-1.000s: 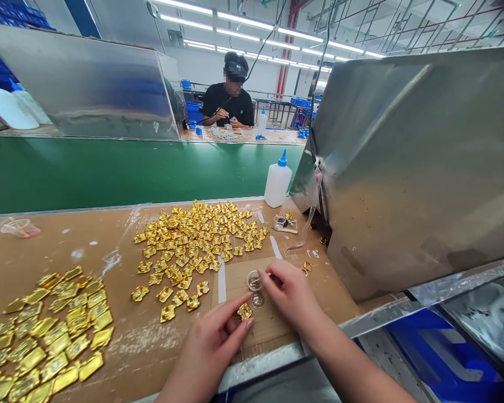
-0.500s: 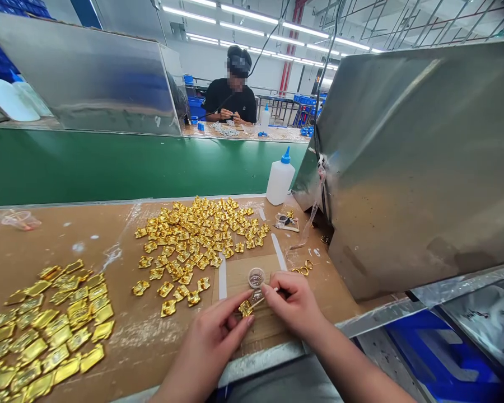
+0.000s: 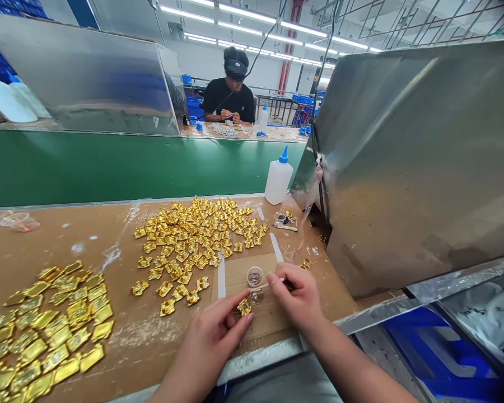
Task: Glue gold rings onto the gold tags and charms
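Note:
My left hand point(image 3: 212, 341) pinches a small shiny gold metal piece point(image 3: 244, 307) between thumb and fingertips. In my right hand point(image 3: 296, 294) is a thin pale stick point(image 3: 259, 287), which points left across the gap between my hands. Its tip lies near my left fingertips, just above the gold piece and apart from it. Beneath and behind the stick are a small clear round cup point(image 3: 255, 277) and a second clear round item point(image 3: 257, 297), partly crossed by the stick. Many similar gold pieces point(image 3: 193, 235) lie loosely spread beyond my left hand.
Flat rectangular gold plates point(image 3: 63, 336) cover the left of the cardboard-topped bench point(image 3: 143, 347). A white bottle with a blue tip point(image 3: 279, 182) stands at the back. Gold rings point(image 3: 306, 263) lie at right, by a large metal panel point(image 3: 420, 168). A co-worker point(image 3: 231, 95) sits across the green belt point(image 3: 109, 168).
The stick has swung up and away from the gold piece, and my right hand has shifted slightly right. My left hand still holds the gold piece in nearly the same spot.

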The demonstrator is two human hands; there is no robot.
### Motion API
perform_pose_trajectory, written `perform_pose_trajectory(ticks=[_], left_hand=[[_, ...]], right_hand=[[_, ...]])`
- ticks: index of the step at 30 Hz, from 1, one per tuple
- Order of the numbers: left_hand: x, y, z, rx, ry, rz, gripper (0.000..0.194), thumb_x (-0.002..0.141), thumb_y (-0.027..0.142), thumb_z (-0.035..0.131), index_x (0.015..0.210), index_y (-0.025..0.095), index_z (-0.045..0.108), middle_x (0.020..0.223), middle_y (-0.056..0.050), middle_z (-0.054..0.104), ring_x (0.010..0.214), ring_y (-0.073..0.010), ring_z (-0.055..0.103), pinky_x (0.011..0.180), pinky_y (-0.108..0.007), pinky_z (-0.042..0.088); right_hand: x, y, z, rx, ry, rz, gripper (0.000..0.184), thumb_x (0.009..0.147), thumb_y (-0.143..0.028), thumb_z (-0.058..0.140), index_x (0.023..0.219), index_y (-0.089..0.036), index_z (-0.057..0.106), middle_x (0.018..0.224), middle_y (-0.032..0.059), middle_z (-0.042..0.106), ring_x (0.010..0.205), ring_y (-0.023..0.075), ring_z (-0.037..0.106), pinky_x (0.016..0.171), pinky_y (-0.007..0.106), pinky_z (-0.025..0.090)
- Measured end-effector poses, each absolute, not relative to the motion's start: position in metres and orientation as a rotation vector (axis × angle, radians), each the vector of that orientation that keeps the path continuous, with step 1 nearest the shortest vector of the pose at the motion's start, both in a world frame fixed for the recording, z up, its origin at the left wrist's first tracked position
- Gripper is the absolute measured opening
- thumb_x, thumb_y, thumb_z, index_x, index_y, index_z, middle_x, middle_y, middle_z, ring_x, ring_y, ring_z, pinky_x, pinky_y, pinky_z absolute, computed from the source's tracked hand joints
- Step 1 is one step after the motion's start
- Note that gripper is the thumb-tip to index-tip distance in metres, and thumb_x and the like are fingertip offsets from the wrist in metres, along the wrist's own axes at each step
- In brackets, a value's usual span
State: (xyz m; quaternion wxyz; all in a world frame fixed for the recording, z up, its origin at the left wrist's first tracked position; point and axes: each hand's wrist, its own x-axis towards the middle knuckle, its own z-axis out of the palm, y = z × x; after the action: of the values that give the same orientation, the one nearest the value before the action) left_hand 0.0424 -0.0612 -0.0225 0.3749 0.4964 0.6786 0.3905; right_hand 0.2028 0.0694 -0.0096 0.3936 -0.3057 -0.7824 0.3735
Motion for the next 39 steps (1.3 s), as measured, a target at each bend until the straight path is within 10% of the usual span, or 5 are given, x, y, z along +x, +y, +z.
perform_pose_trajectory(ticks=[10, 28, 39], left_hand=[[0.045, -0.065, -0.027, 0.979, 1.662, 1.195, 0.050, 0.084, 0.054, 0.073, 0.122, 0.021, 0.075, 0.060, 0.007, 0.055, 0.051, -0.0148, 0.055, 0.049, -0.024, 0.045], [0.047, -0.065, -0.018, 0.901, 1.590, 1.272, 0.056, 0.077, 0.059, 0.080, 0.117, 0.020, 0.079, 0.058, 0.006, 0.057, 0.049, -0.0123, 0.051, 0.048, -0.023, 0.042], [0.038, -0.071, -0.003, 0.880, 1.378, 1.097, 0.073, 0.079, 0.069, 0.077, 0.135, 0.021, 0.071, 0.060, 0.001, 0.070, 0.049, -0.0147, 0.061, 0.048, -0.023, 0.050]], right_hand=[[0.214, 0.081, 0.009, -1.091, -2.387, 0.453, 0.032, 0.104, -0.048, 0.055, 0.089, -0.021, 0.064, 0.085, 0.0030, 0.070, 0.078, 0.0190, 0.062, 0.067, 0.030, 0.035], [0.268, 0.104, 0.002, -1.239, -2.490, 0.471, 0.005, 0.099, -0.026, 0.066, 0.101, -0.023, 0.069, 0.103, 0.0031, 0.067, 0.085, 0.0201, 0.066, 0.072, 0.030, 0.044], [0.247, 0.056, 0.024, -0.434, -0.620, 2.356, 0.038, 0.082, -0.036, 0.090, 0.091, -0.016, 0.059, 0.079, -0.0069, 0.048, 0.052, 0.0010, 0.025, 0.044, 0.012, 0.017]])
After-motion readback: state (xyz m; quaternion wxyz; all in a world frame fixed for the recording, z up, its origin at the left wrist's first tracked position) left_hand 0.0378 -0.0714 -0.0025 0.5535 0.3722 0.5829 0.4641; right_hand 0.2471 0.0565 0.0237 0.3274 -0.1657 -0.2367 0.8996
